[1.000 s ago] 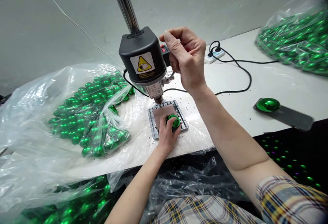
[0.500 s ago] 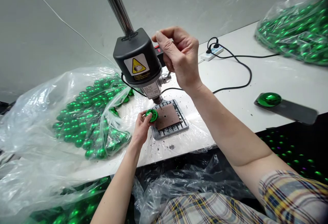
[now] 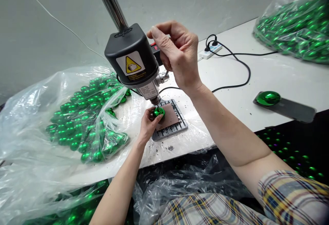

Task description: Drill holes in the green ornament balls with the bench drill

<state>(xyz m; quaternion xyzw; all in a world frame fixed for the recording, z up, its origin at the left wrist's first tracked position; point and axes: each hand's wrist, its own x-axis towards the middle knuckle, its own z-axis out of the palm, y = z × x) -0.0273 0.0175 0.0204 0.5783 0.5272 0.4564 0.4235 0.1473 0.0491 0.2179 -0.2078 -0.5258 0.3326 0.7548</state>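
Pinching a green bead [image 3: 159, 111] between thumb and fingers, the left hand [image 3: 149, 123] holds it on the brown pad of the drill plate [image 3: 170, 119], right under the bit of the small bench drill [image 3: 132, 60] — a placement that seems meant to line the bead up with the tool's vertical axis while keeping skin off to the side. The left fingers are closed snugly round the bead's lower left, so its shiny top faces up toward the bit; the bead looks near round, so no clear long axis can be made out, and whether any hole in it points upward is too small to tell. The right hand [image 3: 178, 55] is raised beside the black motor housing, fingers curled shut, apparently about the feed lever, though the lever itself is hidden behind the hand. To the left, an open plastic bag [image 3: 31, 115] spills many more green beads [image 3: 82, 122] within easy reach of the left hand; a second full bag [image 3: 295, 26] sits at far right on the tabletop [image 3: 269, 77]. One larger green piece [image 3: 268, 98] rests on a dark slab [image 3: 293, 110] — well apart from the drill. A black cable [image 3: 239, 81] runs back to a power strip [image 3: 212, 49].
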